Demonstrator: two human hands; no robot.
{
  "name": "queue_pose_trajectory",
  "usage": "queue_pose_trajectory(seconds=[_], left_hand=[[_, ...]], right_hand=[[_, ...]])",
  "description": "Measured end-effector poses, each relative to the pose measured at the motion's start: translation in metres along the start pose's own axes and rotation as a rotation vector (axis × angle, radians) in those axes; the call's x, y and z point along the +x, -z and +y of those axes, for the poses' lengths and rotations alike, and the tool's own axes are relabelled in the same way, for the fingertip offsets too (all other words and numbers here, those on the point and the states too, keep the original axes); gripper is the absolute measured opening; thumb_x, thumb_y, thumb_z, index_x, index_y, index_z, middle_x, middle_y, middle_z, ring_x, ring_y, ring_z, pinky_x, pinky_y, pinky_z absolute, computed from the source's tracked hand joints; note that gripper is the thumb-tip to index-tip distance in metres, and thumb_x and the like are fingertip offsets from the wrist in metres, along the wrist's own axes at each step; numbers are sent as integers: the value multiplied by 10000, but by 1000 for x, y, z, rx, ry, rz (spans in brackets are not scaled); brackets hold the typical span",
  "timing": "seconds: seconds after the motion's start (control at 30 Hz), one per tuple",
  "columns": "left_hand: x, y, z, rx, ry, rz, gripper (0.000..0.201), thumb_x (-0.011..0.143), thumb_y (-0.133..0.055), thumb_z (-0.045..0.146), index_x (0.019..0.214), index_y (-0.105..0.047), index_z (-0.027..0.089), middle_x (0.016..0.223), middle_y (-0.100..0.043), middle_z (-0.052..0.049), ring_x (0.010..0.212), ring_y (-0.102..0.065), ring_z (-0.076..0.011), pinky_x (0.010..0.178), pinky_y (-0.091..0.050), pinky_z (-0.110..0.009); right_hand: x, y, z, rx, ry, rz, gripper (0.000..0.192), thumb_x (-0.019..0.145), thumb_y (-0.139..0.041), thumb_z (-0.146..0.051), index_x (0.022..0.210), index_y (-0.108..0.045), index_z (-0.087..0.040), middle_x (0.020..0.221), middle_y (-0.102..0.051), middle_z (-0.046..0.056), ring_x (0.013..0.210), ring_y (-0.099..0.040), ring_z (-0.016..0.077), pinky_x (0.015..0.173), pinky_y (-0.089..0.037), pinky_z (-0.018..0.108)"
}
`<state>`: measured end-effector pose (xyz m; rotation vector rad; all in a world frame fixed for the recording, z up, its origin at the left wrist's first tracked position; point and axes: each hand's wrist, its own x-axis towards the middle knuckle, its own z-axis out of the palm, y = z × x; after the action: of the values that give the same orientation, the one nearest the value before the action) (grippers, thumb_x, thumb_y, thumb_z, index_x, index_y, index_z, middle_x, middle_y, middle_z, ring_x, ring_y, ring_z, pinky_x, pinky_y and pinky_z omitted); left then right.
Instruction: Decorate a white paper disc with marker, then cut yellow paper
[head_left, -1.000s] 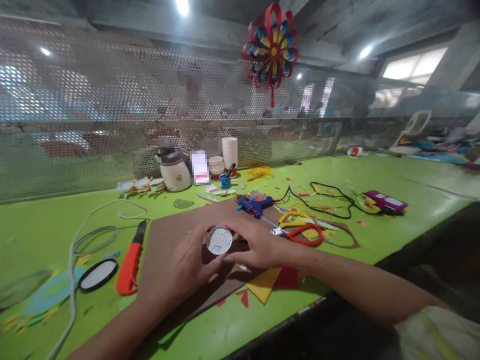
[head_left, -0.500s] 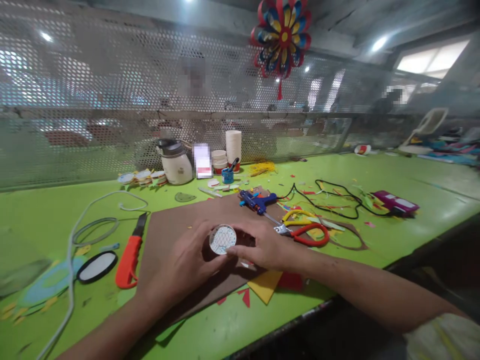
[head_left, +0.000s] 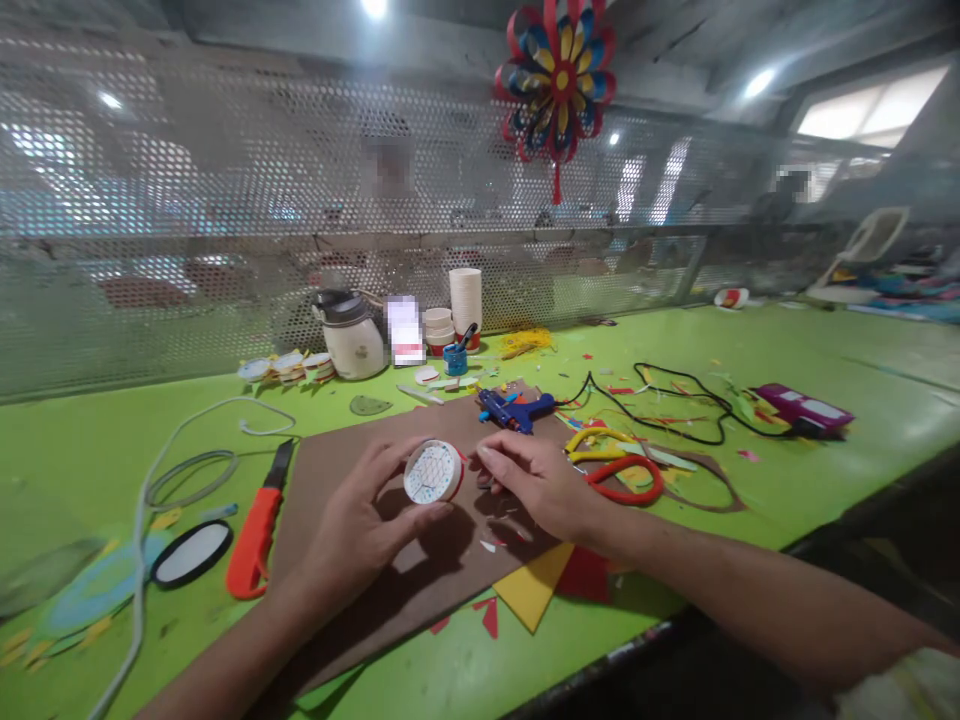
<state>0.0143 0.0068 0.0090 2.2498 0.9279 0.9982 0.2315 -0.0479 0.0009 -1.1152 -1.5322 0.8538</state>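
Head view: left hand (head_left: 360, 525) pinches a cup (head_left: 433, 472) between thumb and fingers; right hand (head_left: 541, 487), fingers loosely spread, hovers just beside it.

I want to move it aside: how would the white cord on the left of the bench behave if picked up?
The white cord lies in loose curves and a coil, so it is probably floppy and would likely trail. It looks thin, so probably light.

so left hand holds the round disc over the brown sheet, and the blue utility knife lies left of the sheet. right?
One slip: the knife is orange, not blue; the blue tool is the glue gun beyond the sheet. The rest holds in the head view: the left hand holds the round disc over the brown sheet, and the knife lies left of the sheet.
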Motion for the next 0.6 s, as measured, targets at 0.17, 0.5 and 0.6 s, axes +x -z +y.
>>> queue_pose_trajectory(seconds=[0.17, 0.5, 0.6], left_hand=[[-1, 5, 5, 42, -41, -27, 499, 788, -725, 397, 1252, -606, 258, 1147, -638, -54, 1093, -634, -260, 957, -537, -390], [-5, -3, -5, 109, -192, -93, 447, 864, -657, 311, 1281, -495, 291, 1167, -623, -51, 1046, -646, -221, 898, -550, -356], [-6, -5, -5, 125, -182, -94, 432, 867, -646, 325, 1266, -489, 270, 1154, -635, -63, 1031, -657, -229, 884, -551, -370]], right_hand=[[-1, -3, -6, 347, -170, -139, 375, 867, -650, -534, 952, -668, -169, 827, -671, 34, 706, -635, 138, 660, -523, 281], [-8, -9, -10, 485, -312, -182, 316, 741, -800, -415, 905, -693, -167, 698, -664, -5, 621, -582, 110, 584, -441, 244], [-7, -7, -10, 491, -307, -194, 318, 709, -832, -380, 907, -704, -166, 723, -664, -10, 617, -569, 98, 592, -437, 239]])
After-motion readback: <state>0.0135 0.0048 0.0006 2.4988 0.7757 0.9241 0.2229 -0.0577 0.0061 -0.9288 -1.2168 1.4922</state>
